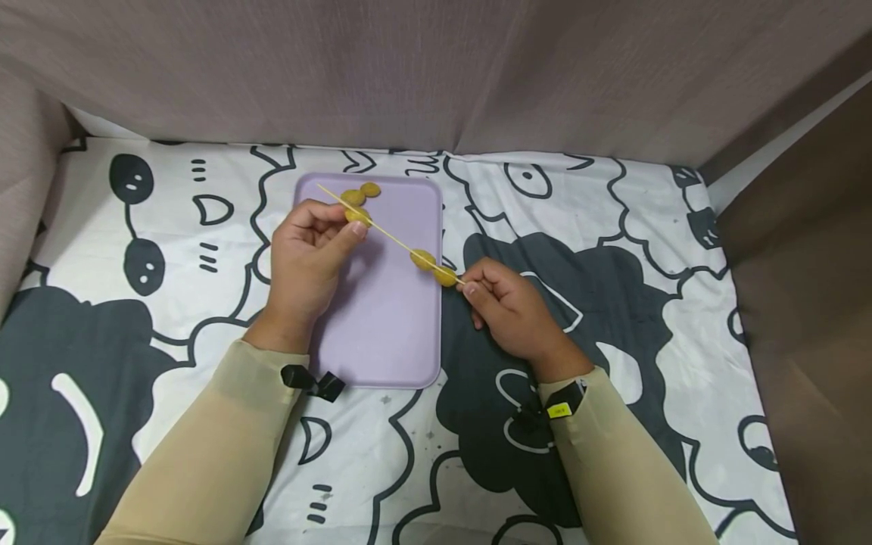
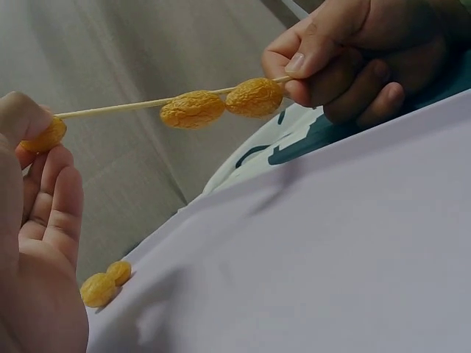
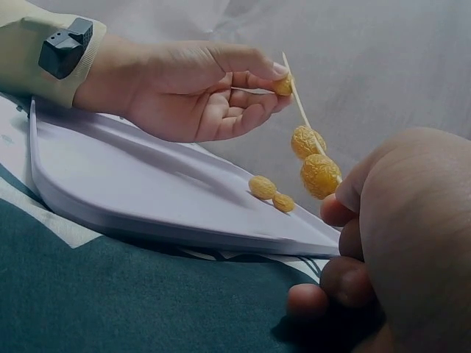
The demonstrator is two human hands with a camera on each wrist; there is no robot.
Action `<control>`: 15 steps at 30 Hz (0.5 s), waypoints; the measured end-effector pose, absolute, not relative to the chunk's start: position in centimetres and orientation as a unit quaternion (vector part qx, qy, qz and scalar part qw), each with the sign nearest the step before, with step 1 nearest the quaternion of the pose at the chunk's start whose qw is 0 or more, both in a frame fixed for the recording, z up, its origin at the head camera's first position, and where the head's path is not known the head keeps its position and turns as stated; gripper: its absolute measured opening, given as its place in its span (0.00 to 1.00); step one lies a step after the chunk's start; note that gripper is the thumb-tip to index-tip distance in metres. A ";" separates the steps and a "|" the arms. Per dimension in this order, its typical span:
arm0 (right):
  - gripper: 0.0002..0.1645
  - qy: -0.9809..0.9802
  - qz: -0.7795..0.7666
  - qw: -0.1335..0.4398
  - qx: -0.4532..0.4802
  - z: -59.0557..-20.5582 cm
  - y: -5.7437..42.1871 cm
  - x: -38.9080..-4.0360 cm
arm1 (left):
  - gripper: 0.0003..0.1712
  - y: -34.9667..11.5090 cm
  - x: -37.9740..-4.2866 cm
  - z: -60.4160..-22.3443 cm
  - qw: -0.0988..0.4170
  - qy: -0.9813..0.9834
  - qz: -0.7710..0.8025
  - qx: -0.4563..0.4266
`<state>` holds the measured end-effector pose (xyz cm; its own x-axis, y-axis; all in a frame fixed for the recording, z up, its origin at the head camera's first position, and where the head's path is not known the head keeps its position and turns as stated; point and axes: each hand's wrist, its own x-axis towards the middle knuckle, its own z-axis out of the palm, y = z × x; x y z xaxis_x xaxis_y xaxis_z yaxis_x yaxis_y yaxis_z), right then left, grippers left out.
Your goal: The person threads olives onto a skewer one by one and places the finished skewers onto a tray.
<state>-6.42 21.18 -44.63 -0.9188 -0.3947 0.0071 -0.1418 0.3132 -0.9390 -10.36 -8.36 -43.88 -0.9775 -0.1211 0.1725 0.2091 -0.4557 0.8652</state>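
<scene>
Wooden skewer (image 1: 391, 236) runs diagonally over purple tray (image 1: 381, 333): right hand (image 1: 511, 310) pinches near end, two fruits (image 1: 433, 267) just beside grip; left hand (image 1: 306, 261) pinches third fruit (image 1: 358, 216) at far tip.

Five yellow dried fruits are showing in all. Two threaded fruits (image 1: 433, 267) are sitting side by side on one thin wooden skewer (image 1: 391, 235). One pinched fruit (image 1: 358, 216) is being held between fingertips at the skewer's other stretch. Two loose fruits (image 1: 362, 193) are lying together on one lilac tray (image 1: 395, 333), at its far edge. Two hands are working over it: one left hand (image 1: 306, 261) and one right hand (image 1: 511, 306), each coming out of one beige sleeve, two sleeves in all.
</scene>
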 end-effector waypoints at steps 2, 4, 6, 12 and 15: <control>0.09 0.802 -0.561 0.113 -0.168 -44.6 21.2 -6.4 | 0.23 -8.3 -10.3 -43.8 0.095 -0.521 -0.847 -0.045; 0.09 0.803 -0.561 0.113 -0.168 -44.6 21.2 -6.4 | 0.23 -8.3 -10.3 -43.8 0.093 -0.529 -0.842 -0.045; 0.09 0.804 -0.559 0.113 -0.168 -44.6 21.2 -6.4 | 0.23 -8.3 -10.2 -43.8 0.091 -0.536 -0.838 -0.044; 0.09 0.802 -0.561 0.114 -0.169 -44.6 21.2 -6.4 | 0.24 -8.3 -10.1 -43.8 0.081 -0.563 -0.821 -0.041; 0.09 0.801 -0.562 0.115 -0.169 -44.6 21.2 -6.4 | 0.24 -8.3 -10.1 -43.9 0.076 -0.572 -0.815 -0.044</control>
<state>-6.42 21.18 -44.55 -0.9163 -0.4005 0.0063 -0.1421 0.3104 -0.9399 -10.05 -8.27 -43.86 -0.9847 -0.0734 0.1578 0.1733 -0.3332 0.9268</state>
